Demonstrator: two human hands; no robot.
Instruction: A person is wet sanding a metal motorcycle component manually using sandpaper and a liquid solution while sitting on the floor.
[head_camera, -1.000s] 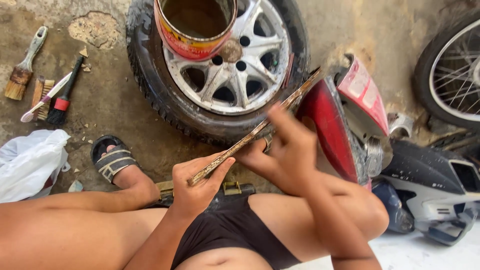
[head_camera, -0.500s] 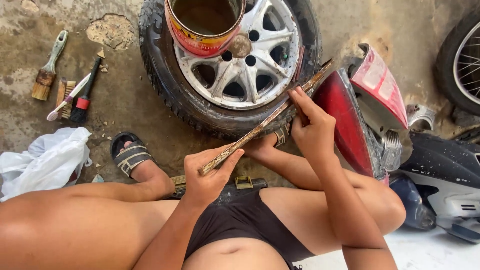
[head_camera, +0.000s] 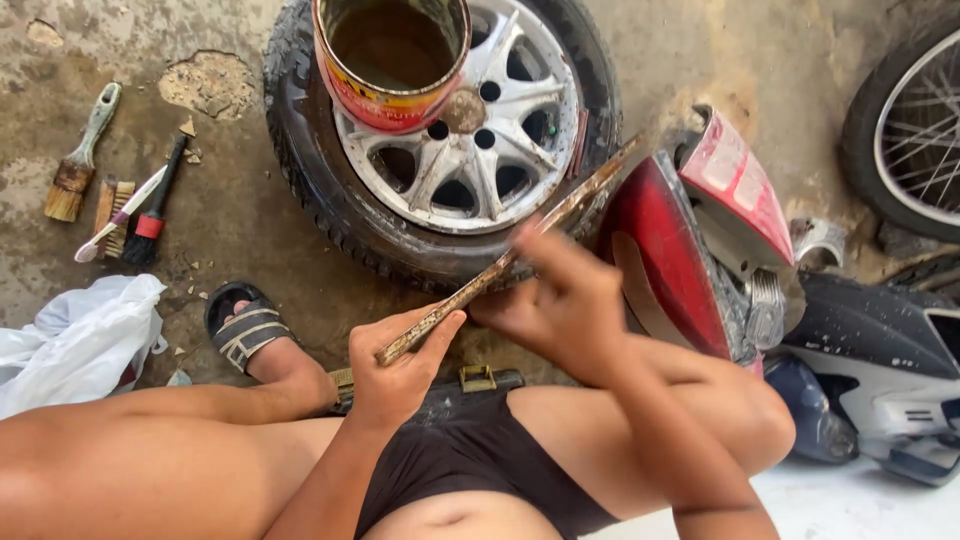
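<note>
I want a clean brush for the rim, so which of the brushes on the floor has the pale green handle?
The paintbrush lying farthest left, apart from the others. Its handle is pale green with brown bristles, while the black-handled brush has a red band and the toothbrush is white.

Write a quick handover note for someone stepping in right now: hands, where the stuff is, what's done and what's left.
Left hand: grip closed on the near end of the long rusty strip, held slanting up toward the wheel.
Right hand: on the strip's middle, blurred, so whether it clamps the strip cannot be told.
Things: open tin can sits on the wheel; brushes lie on the floor to the left; red bike panel to the right.
Done: strip picked up and in hand.
Left: the strip looks rusty along its whole length; the brushes and the can are untouched.
</note>
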